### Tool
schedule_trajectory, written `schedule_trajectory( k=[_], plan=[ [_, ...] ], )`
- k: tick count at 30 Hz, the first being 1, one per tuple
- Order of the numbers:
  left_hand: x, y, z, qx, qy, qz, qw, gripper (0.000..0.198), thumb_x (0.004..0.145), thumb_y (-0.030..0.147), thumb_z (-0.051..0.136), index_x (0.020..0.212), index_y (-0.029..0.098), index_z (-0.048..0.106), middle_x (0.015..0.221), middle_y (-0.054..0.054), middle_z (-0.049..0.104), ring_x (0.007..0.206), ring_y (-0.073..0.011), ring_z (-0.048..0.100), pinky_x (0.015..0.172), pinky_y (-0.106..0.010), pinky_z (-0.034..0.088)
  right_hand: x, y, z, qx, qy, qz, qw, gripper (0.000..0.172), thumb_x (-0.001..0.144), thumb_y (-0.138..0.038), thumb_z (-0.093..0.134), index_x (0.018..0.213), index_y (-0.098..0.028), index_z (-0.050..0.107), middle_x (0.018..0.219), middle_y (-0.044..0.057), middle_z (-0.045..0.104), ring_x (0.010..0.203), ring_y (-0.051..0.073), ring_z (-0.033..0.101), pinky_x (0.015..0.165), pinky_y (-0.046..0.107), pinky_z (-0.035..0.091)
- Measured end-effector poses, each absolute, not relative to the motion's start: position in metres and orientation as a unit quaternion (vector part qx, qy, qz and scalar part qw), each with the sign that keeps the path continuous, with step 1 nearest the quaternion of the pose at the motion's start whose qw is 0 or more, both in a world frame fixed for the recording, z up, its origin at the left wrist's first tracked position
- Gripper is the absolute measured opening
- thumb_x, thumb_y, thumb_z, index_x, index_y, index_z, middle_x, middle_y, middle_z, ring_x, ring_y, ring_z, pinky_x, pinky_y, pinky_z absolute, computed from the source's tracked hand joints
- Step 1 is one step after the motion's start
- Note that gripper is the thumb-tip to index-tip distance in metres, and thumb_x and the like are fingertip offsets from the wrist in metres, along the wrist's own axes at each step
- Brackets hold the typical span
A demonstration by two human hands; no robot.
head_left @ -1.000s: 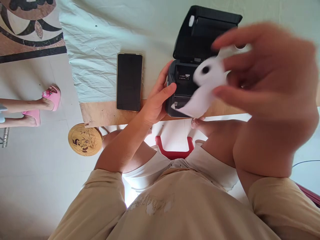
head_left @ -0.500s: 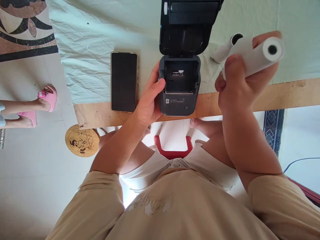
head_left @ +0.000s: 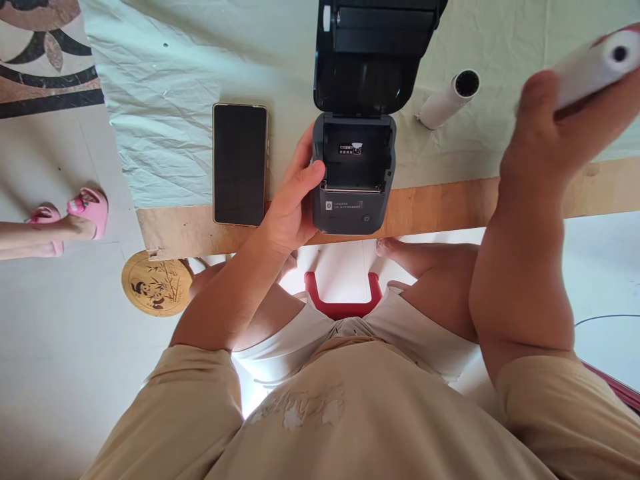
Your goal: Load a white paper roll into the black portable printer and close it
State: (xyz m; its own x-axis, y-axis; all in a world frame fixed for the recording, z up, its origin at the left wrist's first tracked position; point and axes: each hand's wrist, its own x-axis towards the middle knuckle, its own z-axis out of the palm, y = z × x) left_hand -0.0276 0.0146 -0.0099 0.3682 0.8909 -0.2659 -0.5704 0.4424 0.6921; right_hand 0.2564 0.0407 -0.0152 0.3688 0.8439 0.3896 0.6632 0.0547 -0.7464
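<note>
Hands both busy: right hand (head_left: pixel 565 127) pinches a white paper roll (head_left: pixel 595 60), blurred, up at two o'clock. Left hand (head_left: pixel 290 213) clasps the left flank of the dark grey label printer (head_left: pixel 353 177), lid open, at the wooden table's (head_left: pixel 450 203) near edge. A second white roll (head_left: pixel 447 100) lies at the printer's two o'clock, and a black phone (head_left: pixel 240 163) lies at its nine, on pale green cloth (head_left: pixel 175 100).
</note>
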Motion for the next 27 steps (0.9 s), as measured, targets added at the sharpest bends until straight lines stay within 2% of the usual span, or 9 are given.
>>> schedule_trajectory(
  k=[1,3,6,9,12,15,18,21,27],
  plan=[
    [-0.028,0.015,-0.01,0.253,0.323,0.464,0.785,0.031,0.087,0.026,0.045,0.114,0.031,0.059,0.102,0.001,0.07,0.127,-0.0193,0.054,0.1,-0.033,0.049,0.256,0.042,-0.018,-0.663,-0.582,0.066,0.465,0.031,0.079,-0.045,0.061,0.097,-0.024,0.047,0.097,-0.002,0.05,0.096,0.016,0.051,0.08,0.035,0.039],
    [-0.027,0.015,-0.01,0.253,0.328,0.463,0.784,0.032,0.088,0.027,0.044,0.116,0.033,0.059,0.099,0.003,0.071,0.126,-0.0189,0.054,0.1,-0.032,0.05,0.253,0.044,-0.023,-0.656,-0.61,0.009,0.444,0.022,0.077,-0.029,0.065,0.094,-0.024,0.052,0.088,-0.003,0.053,0.079,0.013,0.052,0.062,0.028,0.035],
    [-0.027,0.015,-0.01,0.252,0.308,0.463,0.792,0.031,0.088,0.026,0.044,0.113,0.034,0.06,0.098,0.004,0.07,0.126,-0.02,0.053,0.101,-0.034,0.049,0.249,0.047,-0.028,-0.679,-0.607,0.019,0.413,0.034,0.069,-0.011,0.066,0.097,-0.025,0.055,0.09,-0.002,0.057,0.075,0.012,0.051,0.059,0.026,0.034],
    [-0.027,0.015,-0.01,0.249,0.284,0.468,0.799,0.028,0.088,0.025,0.045,0.109,0.035,0.061,0.099,0.003,0.07,0.125,-0.0223,0.053,0.098,-0.036,0.051,0.251,0.047,-0.032,-0.709,-0.587,0.035,0.389,0.037,0.064,-0.006,0.064,0.097,-0.022,0.054,0.085,0.001,0.058,0.068,0.012,0.049,0.06,0.028,0.039],
    [-0.027,0.015,-0.011,0.245,0.286,0.465,0.801,0.026,0.087,0.026,0.047,0.108,0.036,0.061,0.1,0.004,0.069,0.125,-0.0233,0.053,0.097,-0.038,0.053,0.254,0.043,-0.028,-0.704,-0.598,0.039,0.381,0.05,0.065,-0.005,0.059,0.112,-0.019,0.049,0.098,0.005,0.06,0.085,0.017,0.058,0.074,0.033,0.046],
    [-0.028,0.015,-0.012,0.247,0.29,0.464,0.799,0.027,0.086,0.028,0.05,0.11,0.035,0.06,0.099,0.005,0.069,0.129,-0.0242,0.05,0.103,-0.042,0.048,0.249,0.035,-0.016,-0.643,-0.641,-0.021,0.418,0.053,0.07,-0.006,0.057,0.12,-0.019,0.048,0.117,0.006,0.056,0.114,0.022,0.052,0.098,0.04,0.04],
    [-0.03,0.016,-0.013,0.256,0.306,0.455,0.796,0.029,0.083,0.031,0.053,0.111,0.037,0.06,0.1,0.005,0.07,0.133,-0.0253,0.046,0.106,-0.042,0.046,0.231,0.029,-0.006,-0.595,-0.663,-0.073,0.448,0.042,0.077,-0.007,0.051,0.117,-0.022,0.054,0.111,0.004,0.058,0.11,0.022,0.054,0.093,0.041,0.041],
    [-0.03,0.016,-0.012,0.266,0.323,0.45,0.789,0.03,0.082,0.034,0.054,0.112,0.037,0.06,0.102,0.004,0.07,0.136,-0.0254,0.043,0.105,-0.039,0.046,0.207,0.027,-0.004,-0.572,-0.701,-0.033,0.425,0.048,0.076,-0.005,0.049,0.12,-0.023,0.052,0.115,0.005,0.059,0.11,0.022,0.057,0.093,0.041,0.044],
    [-0.03,0.016,-0.012,0.272,0.323,0.453,0.785,0.031,0.084,0.031,0.051,0.114,0.034,0.058,0.104,0.003,0.07,0.133,-0.0236,0.047,0.102,-0.038,0.049,0.18,0.032,-0.014,-0.639,-0.709,0.042,0.294,0.056,0.08,-0.014,0.055,0.133,-0.014,0.036,0.144,0.017,0.039,0.138,0.024,0.034,0.114,0.045,0.029]
  ],
)
